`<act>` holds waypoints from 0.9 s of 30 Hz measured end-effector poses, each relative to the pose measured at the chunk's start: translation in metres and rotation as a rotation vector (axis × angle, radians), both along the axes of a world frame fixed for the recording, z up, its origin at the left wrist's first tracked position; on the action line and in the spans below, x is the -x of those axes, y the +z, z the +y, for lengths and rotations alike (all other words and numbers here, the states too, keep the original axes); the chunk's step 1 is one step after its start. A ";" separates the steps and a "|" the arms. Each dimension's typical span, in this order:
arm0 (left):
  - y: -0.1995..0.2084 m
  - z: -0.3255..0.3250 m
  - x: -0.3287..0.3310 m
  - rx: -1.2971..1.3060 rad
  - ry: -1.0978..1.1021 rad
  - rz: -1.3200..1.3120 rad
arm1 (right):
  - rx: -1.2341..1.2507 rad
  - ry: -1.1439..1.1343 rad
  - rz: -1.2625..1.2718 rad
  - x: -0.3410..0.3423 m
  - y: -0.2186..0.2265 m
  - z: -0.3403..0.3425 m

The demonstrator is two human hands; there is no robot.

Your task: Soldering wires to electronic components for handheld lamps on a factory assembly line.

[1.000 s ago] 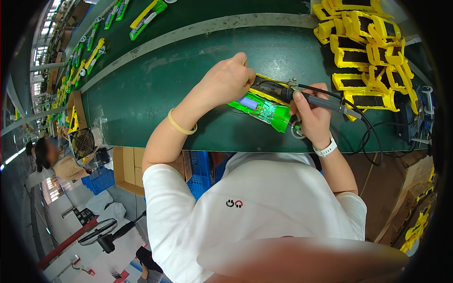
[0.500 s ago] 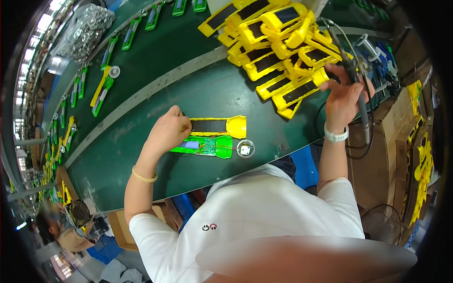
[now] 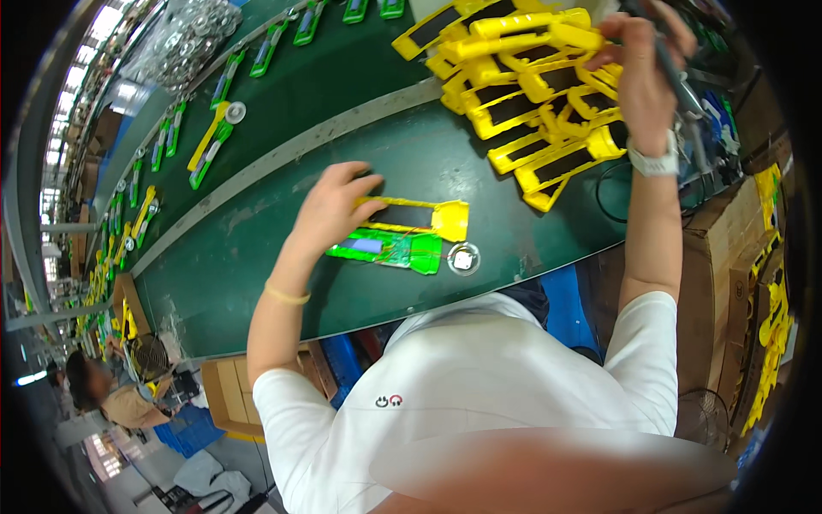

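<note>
One dark-windowed yellow plastic half-shell [image 3: 449, 221] and one wired green plastic half-shell [image 3: 418, 254] lie left-to-right on the dark-green bench [image 3: 231, 270], broad ends rightward. The left hand [image 3: 336, 204], pinched earlier, opens loosely at the yellow's left end, contact unclear; the right hand [image 3: 646, 77], curled round a dark pen-shaped tool [image 3: 671, 75], is farther forward.

The premises present as a factory assembly floor: a long green worktop [image 3: 231, 291] carries rows of similar part-built green units [image 3: 269, 49] and heaped yellow casings [image 3: 535, 86] (1 co-worker [image 3: 128, 401] is visible beyond).
</note>
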State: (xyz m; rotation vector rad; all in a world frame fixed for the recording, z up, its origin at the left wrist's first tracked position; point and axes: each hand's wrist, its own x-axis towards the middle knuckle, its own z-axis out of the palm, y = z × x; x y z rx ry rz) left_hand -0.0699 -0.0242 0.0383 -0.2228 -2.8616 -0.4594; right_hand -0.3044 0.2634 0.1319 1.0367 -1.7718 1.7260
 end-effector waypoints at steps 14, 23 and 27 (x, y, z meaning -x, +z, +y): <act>-0.028 0.013 -0.085 -0.263 -0.184 0.030 | -0.304 0.467 -0.358 -0.150 -0.089 -0.148; -0.013 -0.153 -0.015 -0.225 0.182 0.223 | -0.327 0.136 -0.363 -0.110 -0.153 -0.075; -0.027 -0.236 0.052 -0.342 0.329 -0.048 | -0.317 0.230 -0.333 -0.104 -0.155 -0.081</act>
